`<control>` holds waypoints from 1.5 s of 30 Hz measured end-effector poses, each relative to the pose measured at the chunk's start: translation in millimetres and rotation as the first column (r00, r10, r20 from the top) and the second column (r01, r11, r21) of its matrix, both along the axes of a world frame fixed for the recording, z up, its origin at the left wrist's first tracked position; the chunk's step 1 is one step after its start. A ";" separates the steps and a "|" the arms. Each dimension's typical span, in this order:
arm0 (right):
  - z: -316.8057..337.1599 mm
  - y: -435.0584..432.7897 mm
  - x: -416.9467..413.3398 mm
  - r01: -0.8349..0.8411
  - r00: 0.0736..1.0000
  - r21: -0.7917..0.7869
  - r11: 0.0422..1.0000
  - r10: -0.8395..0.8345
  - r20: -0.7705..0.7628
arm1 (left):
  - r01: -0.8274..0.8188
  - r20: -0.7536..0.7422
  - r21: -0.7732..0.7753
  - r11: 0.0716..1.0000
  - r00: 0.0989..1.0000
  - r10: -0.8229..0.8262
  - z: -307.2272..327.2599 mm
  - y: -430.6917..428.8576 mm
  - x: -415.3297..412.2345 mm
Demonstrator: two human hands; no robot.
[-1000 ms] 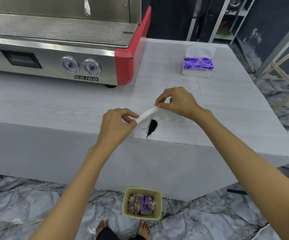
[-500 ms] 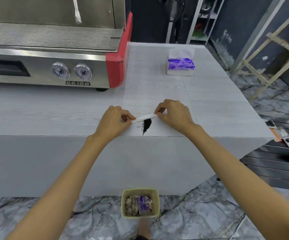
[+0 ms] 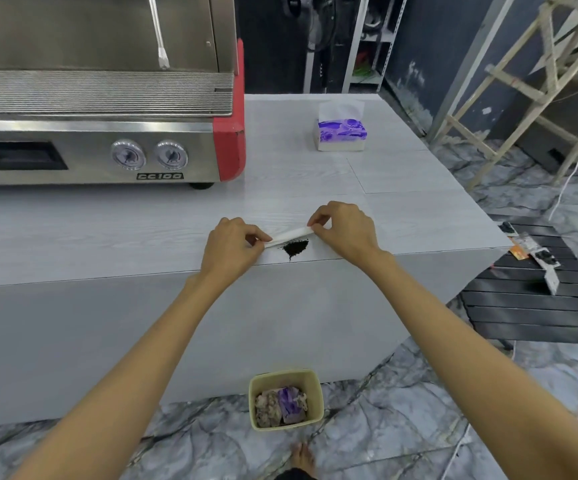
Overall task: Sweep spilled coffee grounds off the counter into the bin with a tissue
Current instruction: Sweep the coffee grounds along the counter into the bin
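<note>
A small black pile of coffee grounds (image 3: 295, 247) lies on the pale grey counter (image 3: 107, 230), close to its front edge. A folded white tissue (image 3: 291, 234) is stretched flat just behind the pile, touching its far side. My left hand (image 3: 232, 247) pinches the tissue's left end and my right hand (image 3: 344, 230) pinches its right end. A small yellow-green bin (image 3: 285, 398) with crumpled waste inside stands on the floor below, roughly under the pile.
A steel and red espresso machine (image 3: 107, 126) fills the counter's back left. A purple and white tissue box (image 3: 341, 133) sits at the back right. Wooden frames (image 3: 523, 81) and a dark slatted panel (image 3: 530, 306) stand to the right. My bare foot (image 3: 303, 457) is near the bin.
Both hands have lowered the tissue from above the counter down onto it, right behind the grounds. The pile now looks wider and flatter against the tissue's edge.
</note>
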State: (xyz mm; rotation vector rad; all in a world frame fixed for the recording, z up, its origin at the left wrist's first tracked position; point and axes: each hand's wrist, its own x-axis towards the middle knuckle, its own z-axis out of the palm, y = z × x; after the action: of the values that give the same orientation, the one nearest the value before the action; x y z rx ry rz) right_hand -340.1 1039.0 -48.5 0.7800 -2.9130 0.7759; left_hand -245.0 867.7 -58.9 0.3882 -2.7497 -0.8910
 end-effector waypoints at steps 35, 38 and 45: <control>-10.8 22.4 42.7 -0.028 0.996 0.082 0.996 0.035 -0.085 | 0.120 0.113 -0.092 0.989 0.988 -0.109 5.9 -0.5 15.3; -11.5 24.8 46.8 -0.043 0.995 0.071 0.997 0.049 -0.084 | 0.128 0.122 -0.096 0.987 0.986 -0.116 6.4 -0.4 20.7; 0.0 28.5 41.7 -0.049 0.995 0.010 0.999 0.050 -0.085 | 0.119 0.082 -0.097 0.988 0.990 -0.111 6.8 -0.3 23.5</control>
State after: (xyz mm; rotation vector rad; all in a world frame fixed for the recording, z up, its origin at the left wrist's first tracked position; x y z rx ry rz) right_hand -298.5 1067.5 -48.4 0.8664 -2.8329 0.7165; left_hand -221.6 867.4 -52.1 0.2517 -2.8984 -0.7737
